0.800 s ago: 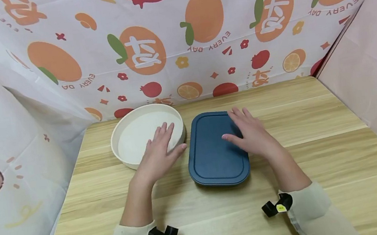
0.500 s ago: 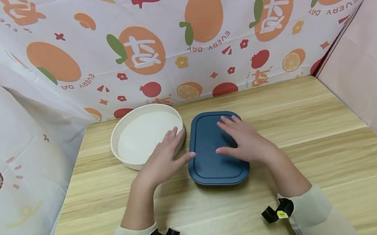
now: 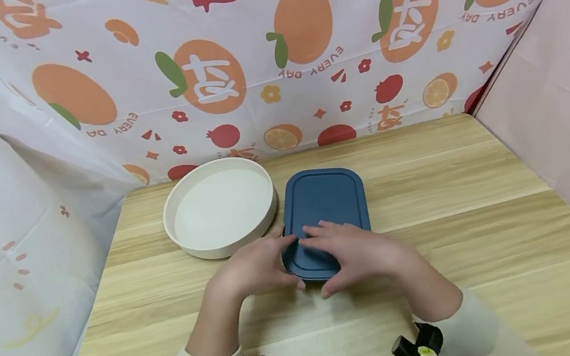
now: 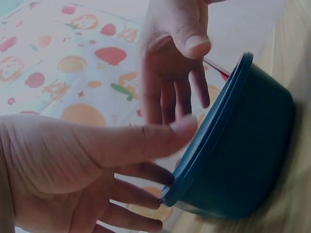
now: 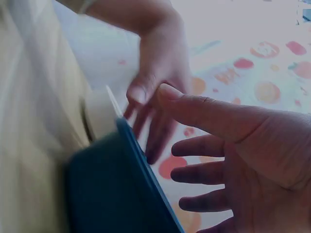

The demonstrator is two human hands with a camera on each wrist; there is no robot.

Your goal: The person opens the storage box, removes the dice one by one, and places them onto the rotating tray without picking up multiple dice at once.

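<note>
A dark blue rectangular food container (image 3: 323,197) with a lid lies on the wooden table. Over its near left corner is my left hand (image 3: 256,267), fingers spread and slightly bent; in the left wrist view its fingertips (image 4: 146,199) come close to the lid rim, and whether they touch I cannot tell. My right hand (image 3: 358,253) hovers over the near right part of the lid, thumb apart from the fingers. Neither hand holds anything. The right wrist view has the container's side wall (image 5: 114,189) beside the right hand's fingers. What is inside the container is hidden.
A round, shallow, cream-coloured dish (image 3: 220,205) stands left of the container, close to it. The wooden table (image 3: 457,196) ends at a fruit-print cloth (image 3: 267,52) behind and pale cloths at both sides. Both sleeves carry a black wrist camera.
Both hands have moved nearer to me and closer together, from beside the dish and the container's far right part to its near end. Container and dish have stayed put.
</note>
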